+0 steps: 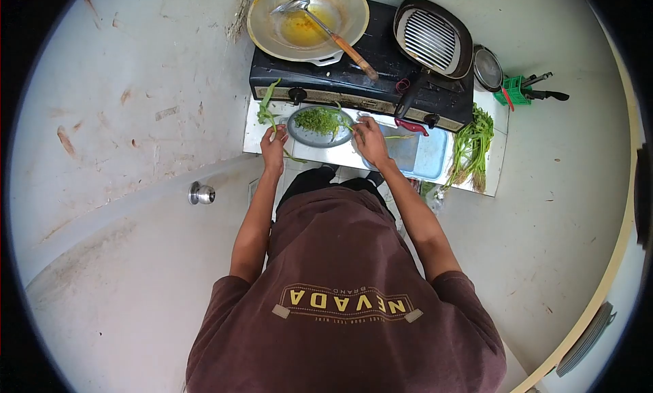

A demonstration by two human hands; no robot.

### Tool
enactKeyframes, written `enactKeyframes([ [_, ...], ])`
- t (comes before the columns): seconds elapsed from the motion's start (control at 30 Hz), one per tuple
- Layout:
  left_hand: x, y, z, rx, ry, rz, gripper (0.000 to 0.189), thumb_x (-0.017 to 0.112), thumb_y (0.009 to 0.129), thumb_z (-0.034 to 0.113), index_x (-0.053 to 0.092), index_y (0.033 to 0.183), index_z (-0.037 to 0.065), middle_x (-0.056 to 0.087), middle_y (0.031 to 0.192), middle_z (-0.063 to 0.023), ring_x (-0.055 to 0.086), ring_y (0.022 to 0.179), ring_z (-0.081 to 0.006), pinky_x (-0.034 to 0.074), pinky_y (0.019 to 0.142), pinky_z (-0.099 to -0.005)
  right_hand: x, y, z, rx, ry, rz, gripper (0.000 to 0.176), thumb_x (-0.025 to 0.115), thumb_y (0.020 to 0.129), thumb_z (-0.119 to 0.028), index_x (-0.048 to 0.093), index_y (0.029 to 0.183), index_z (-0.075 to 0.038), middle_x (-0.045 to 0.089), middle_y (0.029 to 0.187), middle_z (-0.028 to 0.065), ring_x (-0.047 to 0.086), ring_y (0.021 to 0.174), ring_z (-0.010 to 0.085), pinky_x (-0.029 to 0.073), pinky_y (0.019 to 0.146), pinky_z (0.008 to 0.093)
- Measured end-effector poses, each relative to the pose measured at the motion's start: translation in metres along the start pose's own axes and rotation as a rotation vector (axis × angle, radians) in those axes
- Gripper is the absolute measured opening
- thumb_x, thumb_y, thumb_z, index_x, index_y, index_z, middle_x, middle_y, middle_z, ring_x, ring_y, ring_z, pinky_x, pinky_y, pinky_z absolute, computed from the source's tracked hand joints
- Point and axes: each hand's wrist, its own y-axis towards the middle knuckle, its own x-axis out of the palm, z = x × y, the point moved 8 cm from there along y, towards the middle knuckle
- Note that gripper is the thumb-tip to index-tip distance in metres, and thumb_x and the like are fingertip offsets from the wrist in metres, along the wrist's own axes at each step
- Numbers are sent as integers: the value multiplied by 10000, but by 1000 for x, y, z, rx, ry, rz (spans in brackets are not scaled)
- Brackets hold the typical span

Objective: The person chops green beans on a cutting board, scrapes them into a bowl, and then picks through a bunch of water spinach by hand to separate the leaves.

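Observation:
My left hand (273,147) is closed around a green leafy stalk (266,109), its leaf pointing up toward the stove. Between my hands lies an oval grey plate (316,143) with a heap of finely chopped greens (316,120) on it. At the plate's right rim is my right hand (371,141), fingers bent and pinched together. A thin green stem shows by its fingertips, but what they hold is too small to make out. Just right of that hand sits a blue tray (430,155), beside a red-handled tool (411,126).
Behind the plate stands a black stove (326,87) bearing a wok (262,36) with yellow oil and a wood-handled ladle (354,56), plus a grill pan (445,65). A bunch of leafy greens (473,148) lies right. Knives stand in a green basket (515,92).

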Motion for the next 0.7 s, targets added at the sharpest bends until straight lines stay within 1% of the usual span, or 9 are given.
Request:
enactKeyframes([
  [0.07,-7,-8,3,-17,39,49,206,566,1037,180,673,1115,21,651,1087,-56,590,861,-118,504,802,-275,0,-3,0,9,-23,-16,230,639,903,-110,686,1118,-41,543,1264,155,583,1141,344,477,1001,464],
  [0.17,-2,-28,25,-31,60,7,245,552,1047,206,658,1153,12,651,1144,-60,529,762,-88,465,703,-253,-5,-9,-9,8,-5,-9,259,651,894,-117,676,1143,-48,524,1305,163,548,1193,355,449,1038,462],
  [0.33,26,-61,64,3,-200,-53,299,505,1049,172,605,1251,-24,601,1191,-59,469,785,-102,425,720,-263,-32,-27,-23,-18,0,125,293,662,884,-113,651,1170,-48,509,1331,189,495,1248,389,400,1087,454],
  [0.43,54,-78,85,23,-275,-140,290,490,1049,141,574,1272,-25,598,1174,-56,468,801,-107,420,744,-268,-54,-38,-35,-34,76,195,274,661,897,-101,652,1165,-42,547,1283,185,535,1208,375,426,1052,445],
  [0.53,89,-99,104,58,-345,-208,207,531,1038,105,557,1216,2,601,1087,-55,490,800,-116,422,747,-280,-79,-44,-53,6,345,150,250,658,919,-97,650,1160,-29,592,1218,176,583,1148,348,474,977,408],
  [0.57,99,-101,103,73,-362,-252,213,547,1035,104,551,1226,10,598,1090,-52,504,799,-117,427,736,-281,-91,-45,-63,30,402,139,219,655,946,-98,652,1147,-13,647,1136,154,652,1026,295,515,879,351],
  [0.6,109,-106,102,87,-380,-297,221,563,1032,103,546,1236,19,595,1093,-48,517,798,-117,432,725,-281,-102,-45,-69,61,468,128,213,656,951,-102,656,1143,-11,661,1121,146,661,1001,277,517,861,341],
  [0.63,126,-114,111,95,-380,-326,189,572,1035,122,531,1186,17,563,987,-36,518,792,-111,425,712,-273,-111,-46,-74,93,534,119,207,656,956,-106,659,1139,-9,674,1106,139,670,976,259,520,842,330],
  [0.7,156,-126,119,119,-363,-383,184,568,1039,134,532,1174,13,569,975,-37,518,785,-107,421,706,-266,-129,-46,-80,142,647,135,207,662,970,-124,672,1140,-6,714,1065,114,686,904,192,529,809,318],
])
